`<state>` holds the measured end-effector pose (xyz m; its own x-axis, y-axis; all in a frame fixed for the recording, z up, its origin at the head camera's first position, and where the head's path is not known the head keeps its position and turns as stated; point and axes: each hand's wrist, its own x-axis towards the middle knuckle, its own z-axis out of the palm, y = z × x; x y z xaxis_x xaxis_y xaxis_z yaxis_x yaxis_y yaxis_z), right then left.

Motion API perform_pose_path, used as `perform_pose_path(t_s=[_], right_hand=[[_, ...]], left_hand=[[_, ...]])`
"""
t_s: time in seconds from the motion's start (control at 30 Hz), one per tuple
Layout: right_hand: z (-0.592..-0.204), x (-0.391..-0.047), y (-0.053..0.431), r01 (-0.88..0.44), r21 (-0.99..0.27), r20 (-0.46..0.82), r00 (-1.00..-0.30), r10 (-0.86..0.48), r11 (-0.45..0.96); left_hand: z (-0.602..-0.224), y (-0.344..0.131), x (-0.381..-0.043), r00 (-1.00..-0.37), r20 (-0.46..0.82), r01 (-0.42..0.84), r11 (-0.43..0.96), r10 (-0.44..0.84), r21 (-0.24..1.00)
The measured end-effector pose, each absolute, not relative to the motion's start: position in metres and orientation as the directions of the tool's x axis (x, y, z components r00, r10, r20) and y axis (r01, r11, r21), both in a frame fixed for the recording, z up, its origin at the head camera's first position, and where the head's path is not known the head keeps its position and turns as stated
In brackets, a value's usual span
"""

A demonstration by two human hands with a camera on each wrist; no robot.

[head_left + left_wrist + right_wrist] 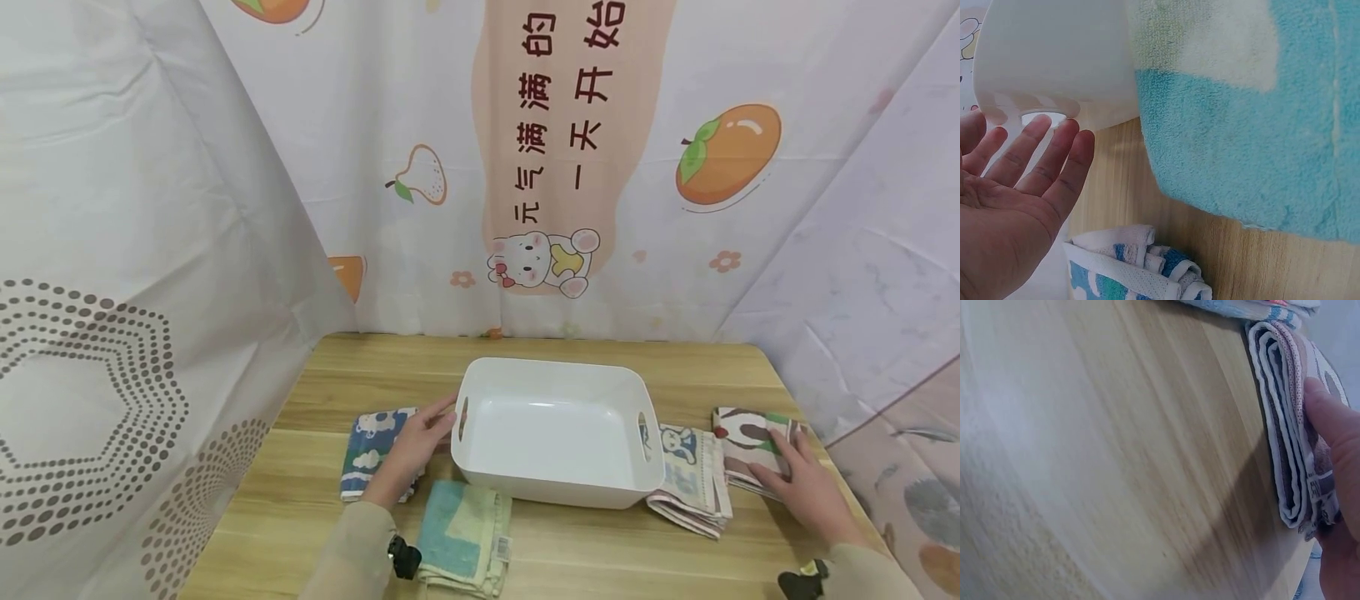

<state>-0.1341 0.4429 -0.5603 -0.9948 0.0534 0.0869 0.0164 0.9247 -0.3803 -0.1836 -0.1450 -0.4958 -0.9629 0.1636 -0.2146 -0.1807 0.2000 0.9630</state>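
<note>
A white plastic basin (551, 492) with handle holes stands mid-table. My left hand (416, 442) is at its left side, fingers fairly straight and tips by the handle hole (1044, 119); whether they touch the rim, I cannot tell. Under that forearm lies a folded blue bear-patterned towel (367, 454), partly hidden. A folded teal and cream towel (453, 533) is in front of the basin. At far right, my right hand (806, 487) rests on a folded brown, white and green towel (742, 433), its thumb against the towel's layered folds in the right wrist view.
Between the basin and the far-right towel lies another folded towel (686, 475) with a blue bear, close against the basin's right wall. All stand on a wooden table (390, 358). Printed curtains (405, 250) hang behind and on both sides.
</note>
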Motion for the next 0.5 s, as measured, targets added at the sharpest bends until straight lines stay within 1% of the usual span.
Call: perform_pose_path(t_s=[0.17, 0.5], right_hand=[[-0.559, -0.1339, 0.4414, 0.027, -0.389, 0.103, -0.992, 0.072, 0.921], [-0.5572, -0.1356, 0.4407, 0.052, -0.471, 0.099, -0.989, 0.111, 0.88]], left_hand=[[-0.4939, -0.1451, -0.1834, -0.961, -0.22, -0.185, 0.203, 0.166, 0.962], [-0.493, -0.1454, -0.1841, -0.964, -0.213, -0.181, 0.194, 0.158, 0.964]])
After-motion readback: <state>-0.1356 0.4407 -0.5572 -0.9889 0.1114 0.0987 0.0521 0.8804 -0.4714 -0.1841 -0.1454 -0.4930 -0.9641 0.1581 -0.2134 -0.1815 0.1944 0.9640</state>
